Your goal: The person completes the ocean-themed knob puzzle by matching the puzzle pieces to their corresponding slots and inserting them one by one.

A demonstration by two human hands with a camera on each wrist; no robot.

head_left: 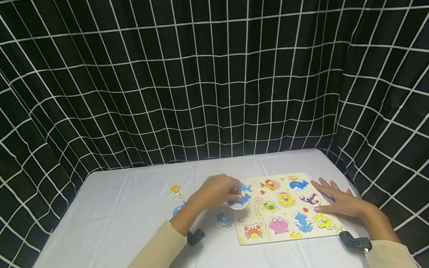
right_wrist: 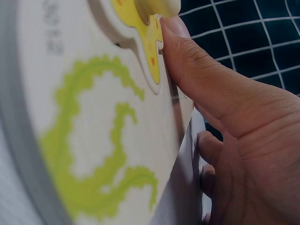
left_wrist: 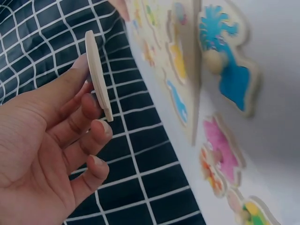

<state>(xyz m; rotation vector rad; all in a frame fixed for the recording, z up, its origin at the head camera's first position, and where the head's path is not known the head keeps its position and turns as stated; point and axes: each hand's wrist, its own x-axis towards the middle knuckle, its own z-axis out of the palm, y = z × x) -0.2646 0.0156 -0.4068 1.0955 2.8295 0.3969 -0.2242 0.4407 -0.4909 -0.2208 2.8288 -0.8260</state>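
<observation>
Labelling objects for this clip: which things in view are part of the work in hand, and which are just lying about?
In hand:
- left hand, fingers pinching a blue fish piece over the board's left edge
- puzzle board
- right hand, flat on the board's right side

Lying about:
- yellow piece, loose on the table
- blue piece, loose beside the board
- checked black curtain

Painted wooden puzzle board [head_left: 285, 227] lies on a smooth, creased white tablecloth [head_left: 127, 208].

My head camera looks forward and down over the counter [head_left: 117, 208]; both wrist cameras sit close beside my fingers [left_wrist: 91, 105], all sharing the puzzle board [head_left: 285, 238].
</observation>
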